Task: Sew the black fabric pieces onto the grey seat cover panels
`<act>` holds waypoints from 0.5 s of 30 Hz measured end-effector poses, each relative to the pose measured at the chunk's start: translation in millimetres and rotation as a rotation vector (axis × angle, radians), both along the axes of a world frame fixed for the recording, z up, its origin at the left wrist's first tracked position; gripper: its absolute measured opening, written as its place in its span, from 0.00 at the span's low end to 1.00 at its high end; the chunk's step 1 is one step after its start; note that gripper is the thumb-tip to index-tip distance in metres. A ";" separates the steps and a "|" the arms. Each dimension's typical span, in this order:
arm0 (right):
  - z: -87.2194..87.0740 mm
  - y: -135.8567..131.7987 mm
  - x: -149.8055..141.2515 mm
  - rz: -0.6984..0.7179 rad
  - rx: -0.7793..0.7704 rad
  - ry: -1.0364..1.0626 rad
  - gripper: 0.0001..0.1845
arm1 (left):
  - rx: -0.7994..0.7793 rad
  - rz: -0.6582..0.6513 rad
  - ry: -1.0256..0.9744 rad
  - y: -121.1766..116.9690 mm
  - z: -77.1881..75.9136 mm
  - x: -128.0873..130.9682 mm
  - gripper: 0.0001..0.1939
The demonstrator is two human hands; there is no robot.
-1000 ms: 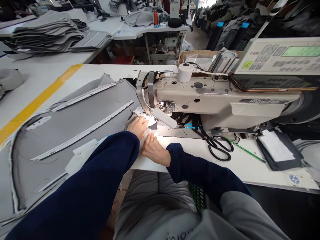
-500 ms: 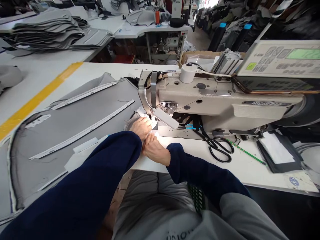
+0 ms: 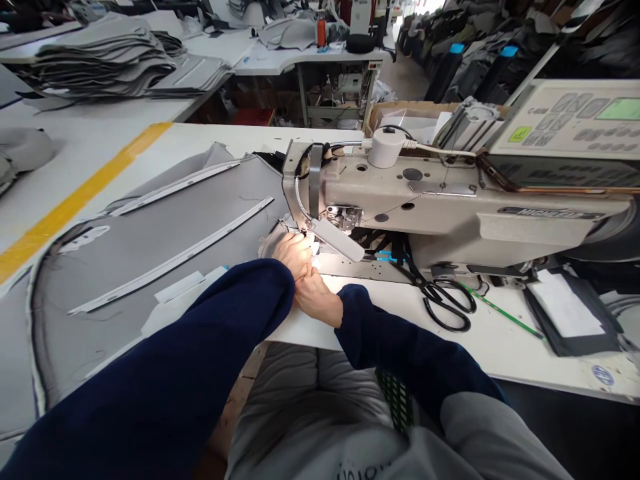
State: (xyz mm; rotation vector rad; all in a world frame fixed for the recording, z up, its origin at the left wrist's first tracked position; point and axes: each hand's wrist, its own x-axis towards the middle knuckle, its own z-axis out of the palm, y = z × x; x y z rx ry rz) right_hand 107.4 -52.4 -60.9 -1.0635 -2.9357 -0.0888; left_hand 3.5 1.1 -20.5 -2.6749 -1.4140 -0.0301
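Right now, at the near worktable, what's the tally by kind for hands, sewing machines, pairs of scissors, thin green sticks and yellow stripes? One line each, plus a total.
Hands: 2 (left hand, right hand)
Sewing machine: 1
Pair of scissors: 1
Thin green stick: 1
Yellow stripe: 1
Total: 6

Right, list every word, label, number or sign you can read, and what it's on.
"HIGHLEAD", somewhat blurred: sewing machine.
"C-", rest blurred: control panel.
Too small or blurred: the panel's buttons, its green screen, the round blue sticker on the table, the grey shirt's lettering.
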 end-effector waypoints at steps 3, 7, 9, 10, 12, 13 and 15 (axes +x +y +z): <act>1.1 5.8 1.2 -0.009 -0.025 0.008 0.17 | -0.041 0.050 -0.062 5.0 -2.7 2.2 0.11; 3.6 10.2 4.0 -0.004 0.012 -0.005 0.14 | -0.075 0.063 -0.083 11.4 -5.5 2.9 0.11; 3.1 10.9 5.5 0.007 0.091 -0.004 0.14 | -0.092 0.053 -0.092 12.5 -6.6 3.6 0.11; 2.1 11.0 6.2 0.010 0.131 0.007 0.15 | -0.099 0.047 -0.097 12.3 -6.7 4.3 0.12; -1.1 10.4 8.4 0.020 0.182 0.046 0.16 | -0.110 0.027 -0.114 10.8 -4.4 6.0 0.12; -3.3 9.7 10.0 0.016 0.192 0.073 0.16 | -0.114 0.007 -0.126 9.9 -1.3 6.0 0.12; -7.9 7.5 15.2 -0.001 0.201 0.137 0.17 | -0.104 -0.039 -0.162 9.0 9.6 0.8 0.11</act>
